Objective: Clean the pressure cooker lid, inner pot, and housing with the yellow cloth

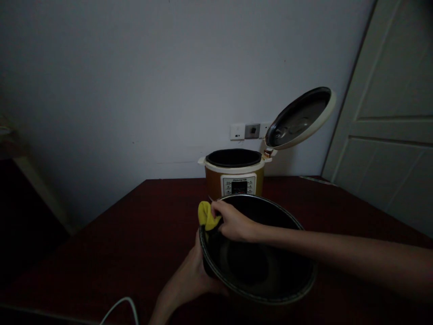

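A dark inner pot [248,266] is tilted toward me above the table, its wide mouth facing up. My left hand [192,275] grips the pot from outside on its left wall; the fingertips are hidden behind and beneath it. My right hand [233,221] reaches across the opening and pinches a yellow cloth [207,215], which is folded over the pot's upper left rim. Just behind the pot stands an orange and white electric cooker [216,178] with a control panel on its front. Its lid [301,119] is swung up to the right.
The dark red table [162,216] reaches back to a pale wall [135,90]. Wall sockets [252,131] sit behind the cooker. At the right is a panelled door [389,113]. A white cable [126,301] loops at the near left edge.
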Motion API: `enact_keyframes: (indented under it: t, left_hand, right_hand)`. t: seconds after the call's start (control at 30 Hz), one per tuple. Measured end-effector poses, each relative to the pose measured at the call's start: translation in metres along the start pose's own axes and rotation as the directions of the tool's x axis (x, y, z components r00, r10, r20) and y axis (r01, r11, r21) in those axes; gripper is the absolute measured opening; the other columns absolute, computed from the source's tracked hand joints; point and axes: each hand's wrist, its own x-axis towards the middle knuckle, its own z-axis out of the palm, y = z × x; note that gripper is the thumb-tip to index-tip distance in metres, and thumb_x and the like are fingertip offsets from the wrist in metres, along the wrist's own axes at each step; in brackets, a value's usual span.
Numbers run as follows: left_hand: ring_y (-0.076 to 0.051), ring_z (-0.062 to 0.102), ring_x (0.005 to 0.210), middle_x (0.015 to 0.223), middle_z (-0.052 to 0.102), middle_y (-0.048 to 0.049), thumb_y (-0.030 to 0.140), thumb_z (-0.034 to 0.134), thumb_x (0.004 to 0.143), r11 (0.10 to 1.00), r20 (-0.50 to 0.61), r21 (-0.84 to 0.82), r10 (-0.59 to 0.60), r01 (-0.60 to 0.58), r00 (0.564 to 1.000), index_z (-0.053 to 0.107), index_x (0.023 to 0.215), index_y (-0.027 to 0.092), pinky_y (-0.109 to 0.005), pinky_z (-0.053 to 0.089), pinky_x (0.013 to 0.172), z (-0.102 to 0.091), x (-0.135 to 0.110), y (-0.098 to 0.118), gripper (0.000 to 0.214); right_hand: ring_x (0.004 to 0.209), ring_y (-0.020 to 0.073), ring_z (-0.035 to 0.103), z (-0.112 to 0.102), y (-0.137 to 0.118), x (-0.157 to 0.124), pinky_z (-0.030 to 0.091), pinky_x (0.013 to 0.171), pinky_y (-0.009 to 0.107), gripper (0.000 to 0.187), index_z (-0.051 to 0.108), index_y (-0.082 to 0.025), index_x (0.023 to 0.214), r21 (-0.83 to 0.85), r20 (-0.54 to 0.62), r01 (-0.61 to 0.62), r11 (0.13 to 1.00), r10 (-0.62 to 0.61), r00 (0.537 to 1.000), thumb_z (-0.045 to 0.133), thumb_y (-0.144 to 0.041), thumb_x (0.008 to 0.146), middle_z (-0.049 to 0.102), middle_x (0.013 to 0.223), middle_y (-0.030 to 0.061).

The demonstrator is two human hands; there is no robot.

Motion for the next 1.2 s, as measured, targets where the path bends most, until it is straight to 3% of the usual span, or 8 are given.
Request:
enact_keyframes:
  t: [0.1, 0.27, 0.4, 0.5, 0.67, 0.87, 1.0, 1.2]
  left_hand:
    - [-0.033, 0.043, 0.122, 0.132, 0.047, -0.009, 0.023, 0.084, 0.049, 0.999, 0.038, -0.014, -0.046, 0.046, 0.998, 0.025, 0.142, 0.027, -0.048, 0.032, 0.105, -0.001, 0.0, -0.004, 0.11]
    - [-0.032, 0.045, 0.12, 0.131, 0.048, -0.0079, 0.019, 0.086, 0.042, 0.997, -0.012, -0.048, -0.057, 0.056, 0.998, 0.022, 0.141, 0.028, -0.046, 0.037, 0.101, 0.002, -0.003, -0.006, 0.118]
    - [-0.031, 0.041, 0.124, 0.137, 0.041, -0.0097, 0.021, 0.086, 0.045, 0.999, -0.01, -0.035, -0.007, 0.007, 1.0, 0.016, 0.143, 0.028, -0.047, 0.033, 0.105, 0.004, -0.003, -0.004, 0.12]
    - [-0.032, 0.036, 0.129, 0.142, 0.036, -0.0108, 0.024, 0.087, 0.044, 1.0, -0.033, -0.004, 0.018, -0.018, 0.999, 0.012, 0.144, 0.028, -0.048, 0.027, 0.109, 0.004, -0.003, -0.003, 0.124]
    - [-0.033, 0.032, 0.131, 0.143, 0.033, -0.0122, 0.028, 0.087, 0.045, 1.0, -0.015, 0.005, 0.008, -0.008, 1.0, 0.003, 0.146, 0.028, -0.05, 0.024, 0.11, 0.003, -0.002, -0.004, 0.132]
    - [-0.034, 0.029, 0.132, 0.14, 0.037, -0.0117, 0.031, 0.087, 0.045, 1.0, -0.007, 0.002, 0.029, -0.029, 1.0, 0.008, 0.145, 0.026, -0.049, 0.025, 0.11, 0.003, -0.001, -0.01, 0.127]
    - [-0.029, 0.047, 0.119, 0.129, 0.049, -0.0083, 0.027, 0.085, 0.049, 0.999, 0.027, -0.022, -0.03, 0.03, 0.999, 0.022, 0.14, 0.026, -0.044, 0.038, 0.102, 0.003, -0.003, -0.009, 0.111]
    - [-0.029, 0.043, 0.124, 0.136, 0.044, -0.0088, 0.03, 0.087, 0.044, 1.0, -0.038, -0.011, -0.005, 0.005, 0.999, 0.016, 0.142, 0.027, -0.043, 0.036, 0.104, 0.007, -0.003, -0.008, 0.121]
  right_hand:
    - [0.078, 0.0125, 0.052, -0.009, -0.013, -0.017, 0.042, 0.069, 0.022, 0.027, 0.051, -0.015, 0.08, 0.28, 0.305, -0.048, 0.959, -0.041, 0.952, 0.059, -0.001, 0.059, 0.055, 0.082, -0.002]
    - [0.071, 0.0106, 0.052, -0.041, -0.013, -0.042, 0.044, 0.065, 0.021, 0.023, 0.057, -0.014, 0.082, 0.309, 0.724, -0.26, 0.915, -0.049, 0.688, 0.064, -0.007, 0.062, 0.056, 0.075, -0.0048]
    - [0.068, 0.0103, 0.047, -0.052, 0.004, -0.042, 0.04, 0.062, 0.022, 0.021, 0.052, -0.015, 0.078, 0.073, 0.32, -0.189, 0.979, 0.156, 0.935, 0.06, -0.005, 0.062, 0.052, 0.073, -0.0032]
    - [0.073, 0.0127, 0.045, -0.057, 0.022, -0.033, 0.037, 0.066, 0.026, 0.023, 0.05, -0.015, 0.081, -0.292, -0.049, -0.105, 0.951, 0.095, 0.994, 0.055, -0.003, 0.062, 0.051, 0.085, 0.0035]
    - [0.078, 0.0154, 0.047, -0.043, 0.037, -0.005, 0.037, 0.069, 0.028, 0.026, 0.049, -0.015, 0.089, -0.381, -0.058, 0.007, 0.925, -0.031, 0.998, 0.054, -0.005, 0.065, 0.051, 0.093, 0.0069]
    - [0.075, 0.0123, 0.051, -0.003, 0.009, 0.0, 0.042, 0.068, 0.023, 0.024, 0.05, -0.016, 0.076, 0.234, 0.083, -0.012, 0.972, -0.007, 0.997, 0.059, -0.002, 0.058, 0.054, 0.079, -0.0019]
    - [0.082, 0.013, 0.055, -0.015, -0.004, -0.028, 0.046, 0.078, 0.026, 0.028, 0.058, -0.014, 0.088, 0.498, 0.501, -0.111, 0.86, -0.18, 0.847, 0.062, -0.006, 0.061, 0.059, 0.086, -0.0014]
    - [0.075, 0.0113, 0.053, -0.07, -0.001, -0.051, 0.043, 0.073, 0.022, 0.02, 0.06, -0.012, 0.074, 0.296, 0.847, -0.166, 0.941, -0.178, 0.501, 0.055, -0.001, 0.059, 0.056, 0.077, -0.0029]
